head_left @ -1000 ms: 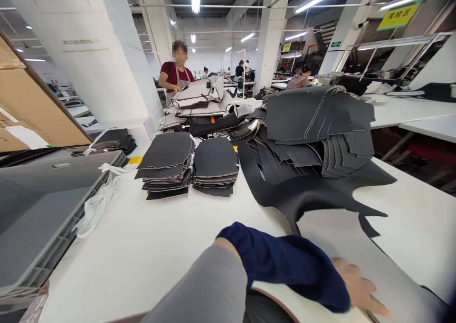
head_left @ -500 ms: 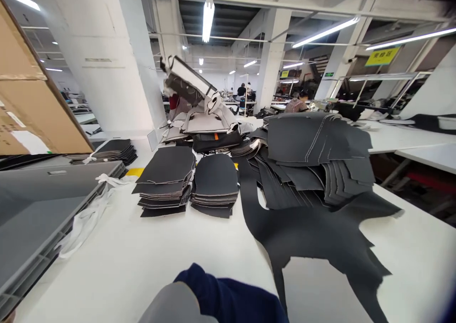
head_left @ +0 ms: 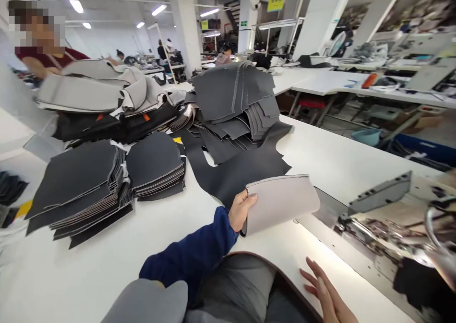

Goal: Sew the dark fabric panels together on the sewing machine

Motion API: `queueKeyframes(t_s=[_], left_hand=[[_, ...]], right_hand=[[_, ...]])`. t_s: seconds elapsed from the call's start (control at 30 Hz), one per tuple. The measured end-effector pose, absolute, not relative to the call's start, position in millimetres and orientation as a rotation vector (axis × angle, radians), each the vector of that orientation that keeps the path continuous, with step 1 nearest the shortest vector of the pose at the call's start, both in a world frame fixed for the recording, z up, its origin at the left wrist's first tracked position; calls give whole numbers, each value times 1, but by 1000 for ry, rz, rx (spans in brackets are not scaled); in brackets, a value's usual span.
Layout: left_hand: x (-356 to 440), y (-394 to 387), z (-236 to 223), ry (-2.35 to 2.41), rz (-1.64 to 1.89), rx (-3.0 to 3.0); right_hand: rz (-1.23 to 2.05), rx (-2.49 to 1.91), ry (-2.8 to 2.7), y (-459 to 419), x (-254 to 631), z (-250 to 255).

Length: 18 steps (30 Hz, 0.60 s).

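Observation:
My left hand (head_left: 239, 210), in a navy sleeve cover, is closed on the left edge of a fabric panel (head_left: 281, 202). The panel is light grey on the side facing me, with a dark edge, and it bends over above the table. Behind it, a large black sheet (head_left: 237, 168) lies flat on the white table. My right hand (head_left: 326, 289) is at the lower right, fingers stretched out, holding nothing and apart from the panel. To the right of the panel stands a sewing machine (head_left: 384, 242) with bare metal parts.
Two stacks of dark cut panels, a wider one (head_left: 76, 180) and a smaller one (head_left: 156, 167), sit at the left. Farther back lies a heap of dark pieces (head_left: 231, 92). A co-worker (head_left: 50, 59) stands behind a pile of grey covers (head_left: 85, 88).
The view has swung right, bringing the sewing machine and my right hand into sight. My left hand, out of frame half a second ago, now holds the grey panel raised off the table.

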<state>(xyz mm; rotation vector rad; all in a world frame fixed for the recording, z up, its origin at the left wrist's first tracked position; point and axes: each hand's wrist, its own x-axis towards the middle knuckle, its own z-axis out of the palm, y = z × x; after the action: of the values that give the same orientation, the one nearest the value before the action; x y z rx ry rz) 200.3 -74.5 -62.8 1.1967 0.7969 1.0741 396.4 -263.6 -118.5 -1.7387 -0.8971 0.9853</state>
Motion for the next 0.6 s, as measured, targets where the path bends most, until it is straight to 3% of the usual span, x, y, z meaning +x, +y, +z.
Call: queueKeyframes(t_s=[0.1, 0.17, 0.23, 0.3, 0.43, 0.5, 0.6], left_hand=[[212, -116, -60, 753, 882, 1359], [218, -148, -58, 561, 576, 1619], [214, -163, -55, 241, 258, 1879], [203, -148, -55, 124, 160, 2110], [177, -43, -77, 994, 413, 2553], [162, 5, -90, 1440, 241, 2572], [140, 38, -101, 1720, -126, 2454]], right_hand=[[1149, -1490, -654, -279, 390, -115], [1236, -1293, -424, -299, 389, -119], [1234, -1251, -168, -325, 389, -127], [1195, -1299, 52, -351, 388, -137], [1189, -1241, 106, -388, 379, -149], [1170, -1227, 57, -398, 373, -153], [1139, -1227, 51, -405, 365, -159]])
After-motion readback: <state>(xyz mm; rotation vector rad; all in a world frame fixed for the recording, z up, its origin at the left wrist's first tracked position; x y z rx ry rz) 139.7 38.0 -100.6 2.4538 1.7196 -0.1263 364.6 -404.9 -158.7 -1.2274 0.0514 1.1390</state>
